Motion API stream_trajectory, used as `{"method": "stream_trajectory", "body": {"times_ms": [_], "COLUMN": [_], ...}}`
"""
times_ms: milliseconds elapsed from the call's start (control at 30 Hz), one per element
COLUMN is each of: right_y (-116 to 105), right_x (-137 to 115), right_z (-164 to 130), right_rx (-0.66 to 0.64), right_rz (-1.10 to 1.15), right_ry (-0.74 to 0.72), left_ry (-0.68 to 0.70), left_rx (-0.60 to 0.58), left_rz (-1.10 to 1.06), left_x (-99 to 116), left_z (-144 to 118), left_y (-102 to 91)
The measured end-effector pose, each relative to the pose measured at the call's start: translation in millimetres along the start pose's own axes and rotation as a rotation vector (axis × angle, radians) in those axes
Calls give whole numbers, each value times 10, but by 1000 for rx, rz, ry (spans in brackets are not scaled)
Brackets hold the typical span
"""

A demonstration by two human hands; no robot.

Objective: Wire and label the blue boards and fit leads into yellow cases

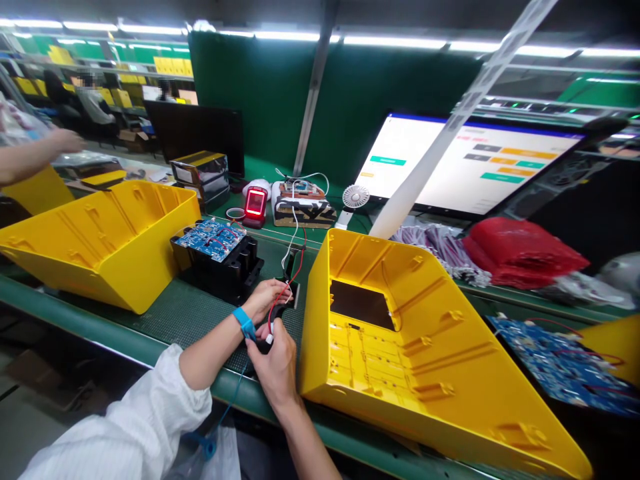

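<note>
My left hand (269,300), with a blue wrist strap (245,324), is closed around thin wires beside the yellow housing. A red wire (301,260) runs from the bench's back down to my fingers, and a white cable (294,233) hangs next to it. Just below, my right hand (276,360) pinches a wire end with a small white connector (270,338). A dark part lies under both hands, mostly covered by them. To their right stands the open yellow housing (320,333), with a dark rectangular panel (361,304) in its floor.
Left are a black module with a blue circuit board (215,239) and another yellow housing (135,267). A red-lit scanner (255,203), a small fan (355,197) and a lit monitor (450,167) stand behind. Another person's arm (35,157) reaches in at far left. Red bags (520,250) lie right.
</note>
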State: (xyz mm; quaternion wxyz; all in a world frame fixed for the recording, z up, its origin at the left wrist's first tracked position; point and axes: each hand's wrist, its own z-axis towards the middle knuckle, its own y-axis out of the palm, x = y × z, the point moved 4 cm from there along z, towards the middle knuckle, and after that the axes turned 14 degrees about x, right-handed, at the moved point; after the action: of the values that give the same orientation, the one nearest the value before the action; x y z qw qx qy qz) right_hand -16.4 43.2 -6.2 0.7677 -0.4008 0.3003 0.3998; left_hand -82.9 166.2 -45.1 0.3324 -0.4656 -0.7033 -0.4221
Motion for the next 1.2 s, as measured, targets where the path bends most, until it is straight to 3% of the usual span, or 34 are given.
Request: {"method": "stream_trajectory", "body": {"times_ms": [400,700,1200], "right_y": [23,-6,26], "right_x": [30,-36,30], "right_z": [-28,5,-16], "right_rx": [-33,8,-41], "right_rz": [-34,-92,-94], "right_ry": [20,-72,-25], "left_ry": [6,6,-1], "left_rx": [34,33,36], "left_rz": [8,23,39], "left_x": [8,6,25], "left_z": [-6,-9,-41], "left_y": [-4,2,11]}}
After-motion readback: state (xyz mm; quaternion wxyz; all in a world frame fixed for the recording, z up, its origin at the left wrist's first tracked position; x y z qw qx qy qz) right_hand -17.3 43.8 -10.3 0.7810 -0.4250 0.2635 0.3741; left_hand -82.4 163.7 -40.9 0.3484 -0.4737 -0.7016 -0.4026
